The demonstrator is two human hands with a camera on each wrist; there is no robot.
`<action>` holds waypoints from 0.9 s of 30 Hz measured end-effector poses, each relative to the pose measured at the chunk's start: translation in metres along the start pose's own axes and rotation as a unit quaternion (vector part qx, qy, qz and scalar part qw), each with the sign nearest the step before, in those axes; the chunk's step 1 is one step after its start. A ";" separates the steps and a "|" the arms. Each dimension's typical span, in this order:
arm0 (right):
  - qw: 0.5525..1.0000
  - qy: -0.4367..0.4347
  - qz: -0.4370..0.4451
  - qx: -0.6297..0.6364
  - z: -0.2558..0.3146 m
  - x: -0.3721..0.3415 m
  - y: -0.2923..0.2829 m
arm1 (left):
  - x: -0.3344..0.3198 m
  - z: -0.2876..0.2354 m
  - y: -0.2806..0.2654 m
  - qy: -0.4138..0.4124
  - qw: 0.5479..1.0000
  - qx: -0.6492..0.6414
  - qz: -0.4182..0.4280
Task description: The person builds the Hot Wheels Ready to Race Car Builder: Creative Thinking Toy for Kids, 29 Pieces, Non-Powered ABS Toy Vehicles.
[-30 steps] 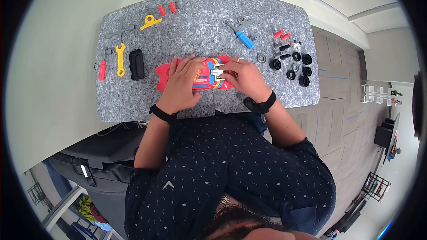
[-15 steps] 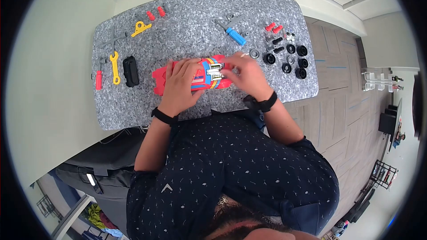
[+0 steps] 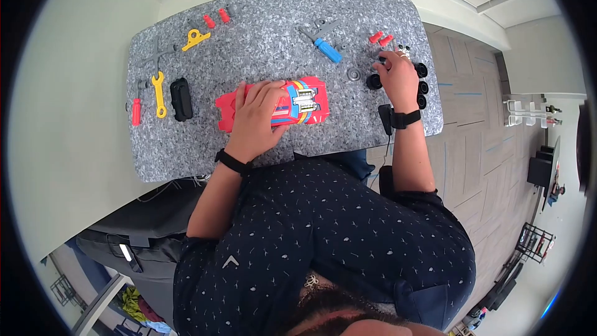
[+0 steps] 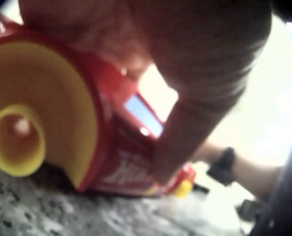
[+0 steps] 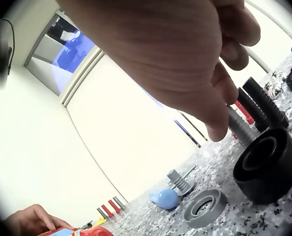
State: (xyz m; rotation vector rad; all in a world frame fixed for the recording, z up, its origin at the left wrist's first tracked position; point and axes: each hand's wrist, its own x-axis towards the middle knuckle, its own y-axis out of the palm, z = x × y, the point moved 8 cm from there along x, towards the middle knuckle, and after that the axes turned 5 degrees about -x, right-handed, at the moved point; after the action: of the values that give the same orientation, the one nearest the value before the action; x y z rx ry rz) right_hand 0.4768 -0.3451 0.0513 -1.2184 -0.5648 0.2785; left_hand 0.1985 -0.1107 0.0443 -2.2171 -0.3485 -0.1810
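A red toy car [image 3: 316,112] with blue and yellow stripes and a silver engine piece lies on the speckled table. My left hand [image 3: 254,115] grips its body, fingers over the roof and thumb on the near side. In the left wrist view, a yellow wheel well [image 4: 62,98] with a yellow hub shows on the car's side. At the table's right, my right hand [image 3: 401,81] has thumb and finger around the top of a grey toy bolt [image 5: 243,129]. Right beside that bolt are a black wheel [image 5: 271,172] and standing black bolts [image 5: 264,103].
A grey ring [image 3: 354,74] and a blue screwdriver [image 3: 328,50] lie between the hands. More black wheels [image 3: 422,87] and red bolts [image 3: 381,38] surround the right hand. Leftward are a black car part [image 3: 181,99], a yellow wrench [image 3: 159,94] and a red screwdriver [image 3: 136,112].
My right hand has left the engine end of the car and moved right to the loose bolts and wheels. The left hand stays on the car.
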 end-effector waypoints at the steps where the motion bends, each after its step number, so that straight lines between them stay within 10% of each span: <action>1: 1.000 -0.002 0.004 -0.006 -0.002 0.001 0.004 | 0.000 0.000 0.000 0.001 1.000 0.002 -0.001; 27: 0.996 -0.019 0.039 0.081 -0.003 -0.006 -0.002 | -0.003 0.005 0.003 -0.001 1.000 0.000 -0.003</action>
State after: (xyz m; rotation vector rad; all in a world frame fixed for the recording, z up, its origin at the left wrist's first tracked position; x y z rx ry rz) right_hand 0.4733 -0.3506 0.0511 -1.0817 -0.5185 0.4073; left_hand 0.1967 -0.1094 0.0386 -2.2164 -0.3567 -0.1814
